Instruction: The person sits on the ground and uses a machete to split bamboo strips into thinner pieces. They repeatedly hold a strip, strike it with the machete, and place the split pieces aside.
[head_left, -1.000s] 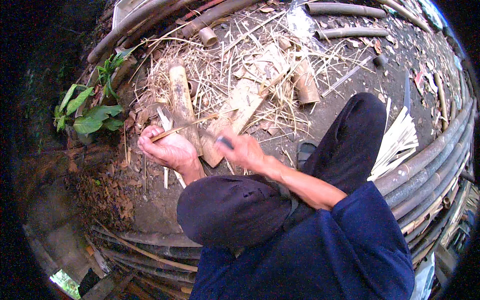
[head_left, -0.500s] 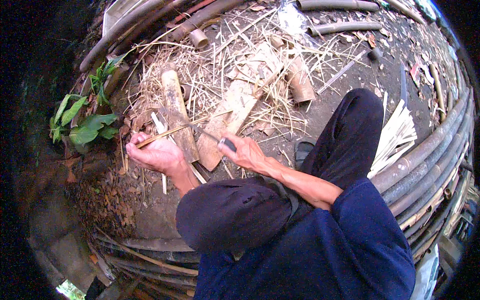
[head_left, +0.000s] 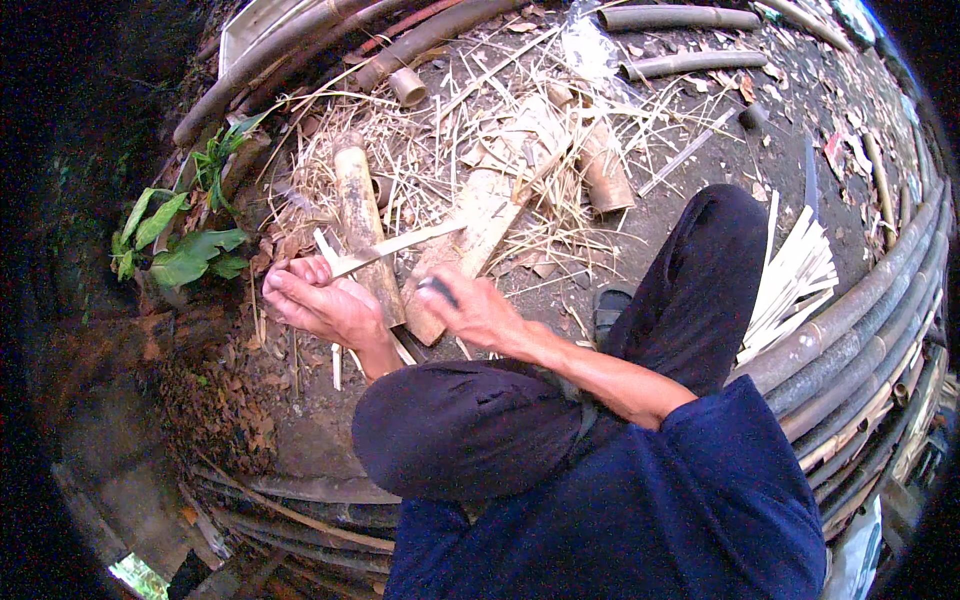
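My left hand [head_left: 325, 303], palm turned up, grips one end of a thin pale bamboo strip [head_left: 415, 238]. From there the strip slants up and to the right, over a bamboo log [head_left: 354, 190] and a flat wooden board [head_left: 485, 220]. My right hand [head_left: 478, 315] is closed around the black handle [head_left: 440, 290] of a knife, just below the strip. The knife's blade is too blurred to make out. Whether it touches the strip, I cannot tell.
Bamboo shavings [head_left: 420, 150] litter the ground around the board. A short bamboo tube [head_left: 605, 175] lies to its right. A bundle of pale strips [head_left: 800, 275] rests beyond my knee, beside long bamboo poles [head_left: 850, 310]. Leafy plants [head_left: 195, 255] grow at left.
The strip has turned so that its broad pale face shows. The knife and right hand have shifted slightly left and down; the blade, visible before, is now blurred.
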